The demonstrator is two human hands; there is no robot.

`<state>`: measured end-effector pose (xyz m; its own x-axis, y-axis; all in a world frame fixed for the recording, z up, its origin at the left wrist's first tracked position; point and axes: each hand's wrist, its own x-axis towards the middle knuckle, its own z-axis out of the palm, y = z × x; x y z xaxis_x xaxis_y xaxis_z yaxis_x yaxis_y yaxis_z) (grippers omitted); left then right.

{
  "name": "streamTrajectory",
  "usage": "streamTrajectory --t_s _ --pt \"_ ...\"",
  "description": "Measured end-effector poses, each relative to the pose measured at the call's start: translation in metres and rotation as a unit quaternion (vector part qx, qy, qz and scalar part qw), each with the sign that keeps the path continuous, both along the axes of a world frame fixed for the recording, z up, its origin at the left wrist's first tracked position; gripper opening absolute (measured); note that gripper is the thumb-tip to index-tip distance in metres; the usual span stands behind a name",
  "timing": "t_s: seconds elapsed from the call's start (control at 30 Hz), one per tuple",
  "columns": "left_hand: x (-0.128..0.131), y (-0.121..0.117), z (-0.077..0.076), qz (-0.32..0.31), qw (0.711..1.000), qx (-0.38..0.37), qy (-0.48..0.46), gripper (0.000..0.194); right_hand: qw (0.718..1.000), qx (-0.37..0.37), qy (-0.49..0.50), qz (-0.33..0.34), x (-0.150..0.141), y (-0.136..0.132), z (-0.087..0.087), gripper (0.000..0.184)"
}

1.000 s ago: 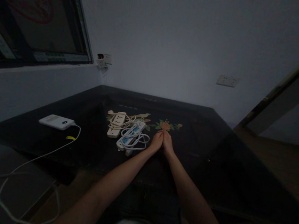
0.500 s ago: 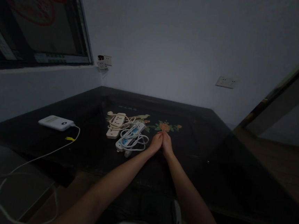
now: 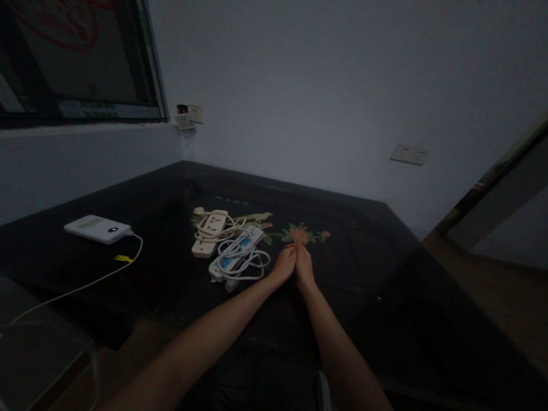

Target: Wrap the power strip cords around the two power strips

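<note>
On the dark table my left hand [image 3: 285,262] and my right hand [image 3: 304,266] rest side by side, touching each other along their inner edges and fingertips. Their fingers look stretched forward, and nothing shows in either hand; the palms are hidden. Just left of my left hand lies a white power strip [image 3: 215,269] with blue sockets, its grey-white cord looped loosely over it. Beside that is a cream power strip [image 3: 202,248], with its own cord wound across it. A printed orange flower [image 3: 299,234] on the tabletop is right beyond my fingertips.
At the left of the table [image 3: 357,238] lies a white power bank [image 3: 90,228] with a plugged-in cable [image 3: 67,293] that runs over the near edge. A yellow tag [image 3: 123,258] is close by. Wall sockets [image 3: 409,155] and a window [image 3: 77,41] are behind.
The camera view has shifted slightly, so everything sits a little further left and lower. My hands stay together in the same place on the table.
</note>
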<state>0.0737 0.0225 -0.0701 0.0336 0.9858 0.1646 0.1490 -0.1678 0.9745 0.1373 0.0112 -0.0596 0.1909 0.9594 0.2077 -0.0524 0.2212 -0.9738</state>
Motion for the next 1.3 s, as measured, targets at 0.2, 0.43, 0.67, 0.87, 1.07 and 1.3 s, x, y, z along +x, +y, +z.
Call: streamTrajectory --t_s 0.2,0.43,0.67,0.87,1.07,1.3 --pt "-0.0004 -0.0004 -0.0006 0.008 1.0 -0.003 0.004 0.028 1.0 0.0 0.001 -0.001 -0.0007 0.0012 -0.0008 0.038" --pt "-0.0008 -0.0022 0.004 0.007 1.0 -0.005 0.01 0.03 1.0 0.002 0.003 -0.006 -0.0004 0.0028 -0.0018 0.037" --pt "-0.0009 -0.0031 0.0054 -0.002 1.0 -0.003 0.002 0.03 1.0 -0.002 0.005 -0.007 -0.0004 0.0035 -0.0035 0.038" --pt "-0.0005 -0.0032 0.0057 -0.002 1.0 -0.007 0.001 0.029 1.0 0.003 -0.003 -0.01 -0.0001 0.0033 -0.0024 0.039" --pt "0.0001 -0.0037 0.0038 -0.004 1.0 -0.011 -0.003 0.022 1.0 0.004 -0.005 -0.012 -0.0006 0.0011 -0.0003 0.039" --pt "0.0006 -0.0019 0.0019 -0.016 1.0 -0.023 0.008 0.027 1.0 -0.002 -0.002 -0.009 0.0005 0.0013 -0.001 0.041"
